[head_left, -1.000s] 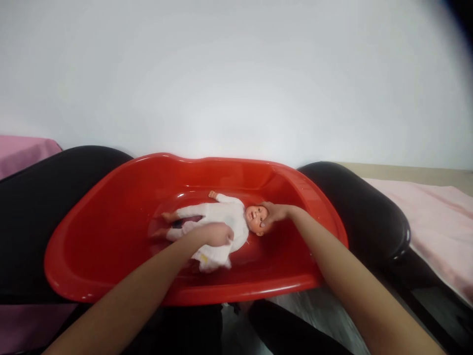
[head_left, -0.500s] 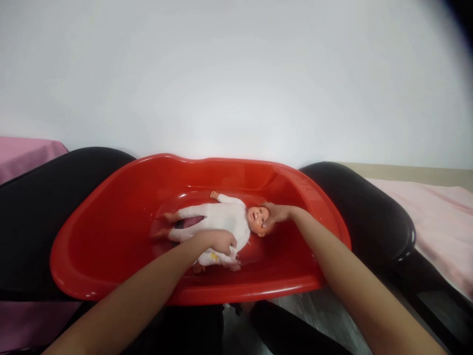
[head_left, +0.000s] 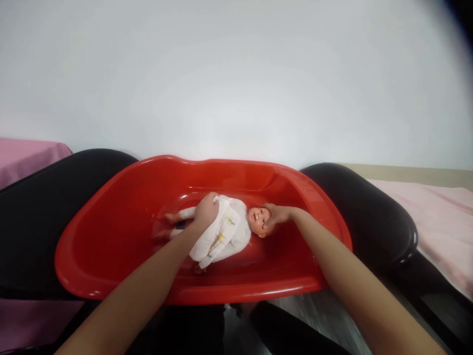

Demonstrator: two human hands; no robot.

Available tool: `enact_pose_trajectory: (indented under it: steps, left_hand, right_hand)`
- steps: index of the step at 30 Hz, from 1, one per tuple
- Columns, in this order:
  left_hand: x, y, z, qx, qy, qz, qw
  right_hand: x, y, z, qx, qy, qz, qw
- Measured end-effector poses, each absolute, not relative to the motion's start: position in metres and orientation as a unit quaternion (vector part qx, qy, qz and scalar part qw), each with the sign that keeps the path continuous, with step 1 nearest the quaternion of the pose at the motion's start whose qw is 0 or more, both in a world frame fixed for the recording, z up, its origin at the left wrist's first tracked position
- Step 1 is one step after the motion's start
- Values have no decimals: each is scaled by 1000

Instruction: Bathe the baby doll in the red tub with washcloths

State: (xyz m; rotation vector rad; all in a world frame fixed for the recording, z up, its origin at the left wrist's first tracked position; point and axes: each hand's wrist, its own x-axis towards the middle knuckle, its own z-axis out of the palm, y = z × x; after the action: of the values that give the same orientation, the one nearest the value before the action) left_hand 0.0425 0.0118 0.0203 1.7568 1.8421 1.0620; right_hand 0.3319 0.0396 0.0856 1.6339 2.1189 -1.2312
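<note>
A baby doll (head_left: 229, 228) in a white suit lies on its back in a red plastic baby tub (head_left: 111, 231), head to the right. My right hand (head_left: 276, 215) cups the doll's head from the right side, fingers wrapped round it. My left hand (head_left: 205, 211) rests on the doll's far side near its hip and upper arm, fingers curled over the white cloth. The doll's bare legs stick out to the left, partly hidden by my left forearm.
The tub rests across two black padded seats (head_left: 369, 217). Pink cloth (head_left: 439, 222) covers a surface at the right, and darker pink fabric (head_left: 25, 155) shows at the far left. A white wall fills the background. Grey floor shows below the tub.
My left hand moved from the doll's near side across its body to the far side. The near flap of the white suit now lies flat, showing small coloured marks. My right hand stayed on the head.
</note>
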Motion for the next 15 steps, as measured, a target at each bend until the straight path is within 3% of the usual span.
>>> enact_pose_trajectory:
  steps: [5,15]
  left_hand:
    - [36,12,13,695,615,349,130]
    - [68,-15,0,821,517,170,172]
  right_hand:
    - [334,42,82,548,723,-408,99]
    - [335,42,83,551,730,-391,105]
